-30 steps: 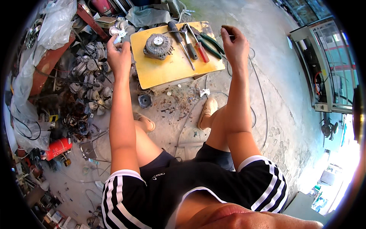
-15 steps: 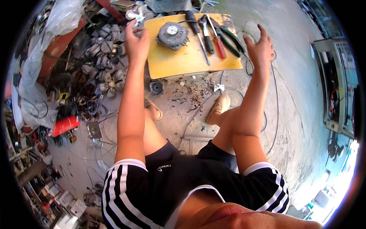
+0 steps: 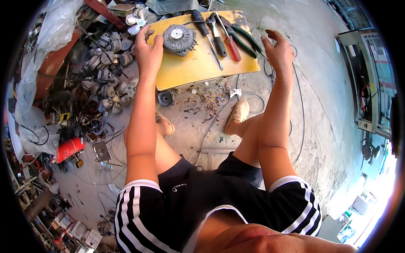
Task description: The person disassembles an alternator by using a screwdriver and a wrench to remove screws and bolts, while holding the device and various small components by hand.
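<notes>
A low yellow board-topped stand (image 3: 185, 74) is in front of me. On its left part sits a round grey fan motor (image 3: 179, 40) with ribbed housing and a pale hub. To its right lie a dark-handled screwdriver (image 3: 201, 24), an adjustable wrench (image 3: 217, 42) with a dark grip, a red-handled screwdriver (image 3: 233, 48) and green-handled pliers (image 3: 244, 38). My left hand (image 3: 147, 51) hovers by the stand's left edge, nearest the motor, fingers apart and holding nothing. Past the right edge, near the pliers, my right hand (image 3: 279, 52) is raised, also empty, with its fingers apart.
Grey used motors (image 3: 107, 63) pile up on the left, with a white fan blade (image 3: 137, 20) behind. A red can (image 3: 69, 149) lies below the pile. A cable (image 3: 301, 105) curves over the floor at right. A metal-framed cabinet (image 3: 367, 80) stands far right.
The whole view has shifted a little, so the stand and tools appear further left and higher. Both hands stay raised and empty, and my right hand's fingers look somewhat more curled.
</notes>
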### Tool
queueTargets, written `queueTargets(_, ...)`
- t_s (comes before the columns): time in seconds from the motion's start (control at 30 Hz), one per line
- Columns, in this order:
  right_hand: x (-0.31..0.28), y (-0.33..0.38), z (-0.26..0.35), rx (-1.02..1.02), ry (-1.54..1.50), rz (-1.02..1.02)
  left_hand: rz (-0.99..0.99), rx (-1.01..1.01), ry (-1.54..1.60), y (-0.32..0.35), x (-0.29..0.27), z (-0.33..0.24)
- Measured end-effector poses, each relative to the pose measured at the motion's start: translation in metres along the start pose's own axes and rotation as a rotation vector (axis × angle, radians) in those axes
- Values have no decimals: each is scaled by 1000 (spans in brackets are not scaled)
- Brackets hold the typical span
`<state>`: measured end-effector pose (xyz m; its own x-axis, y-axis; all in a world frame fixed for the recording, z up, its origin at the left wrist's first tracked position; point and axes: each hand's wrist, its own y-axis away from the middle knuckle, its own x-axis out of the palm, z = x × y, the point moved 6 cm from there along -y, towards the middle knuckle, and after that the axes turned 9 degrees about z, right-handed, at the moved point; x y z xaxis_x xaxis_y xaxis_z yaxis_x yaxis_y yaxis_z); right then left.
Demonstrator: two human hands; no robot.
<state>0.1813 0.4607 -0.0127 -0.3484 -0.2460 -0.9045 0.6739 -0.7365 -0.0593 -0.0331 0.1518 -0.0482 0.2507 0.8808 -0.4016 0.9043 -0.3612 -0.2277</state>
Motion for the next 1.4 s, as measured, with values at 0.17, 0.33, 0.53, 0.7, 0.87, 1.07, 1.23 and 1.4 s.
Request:
queueTargets(0.17,12,2,14,-124,-173,28,49,-26,25,1,4,-3)
queueTargets(0.33,32,17,64,-249,-235,124,62,-65,16,4,-1,-2)
queueTargets(0.53,56,31,84,-242,-14,196,77,-58,-17,6,-3,0)
queueTargets(0.7,78,37,93,-238,149,197,76,-51,-25,6,-4,-1)
queueTargets(0.87,84,37,98,-230,134,284,63,-56,-1,7,-7,-3)
queueTargets(1.07,83,27,90,-31,-221,380,40,-47,-68,9,-11,-2)
queueTargets(1.23,88,15,68,-77,-549,376,198,-140,-133,21,8,0)
queueTargets(1.4,14,39,90,-264,-615,-177,187,-79,-506,47,21,-22)
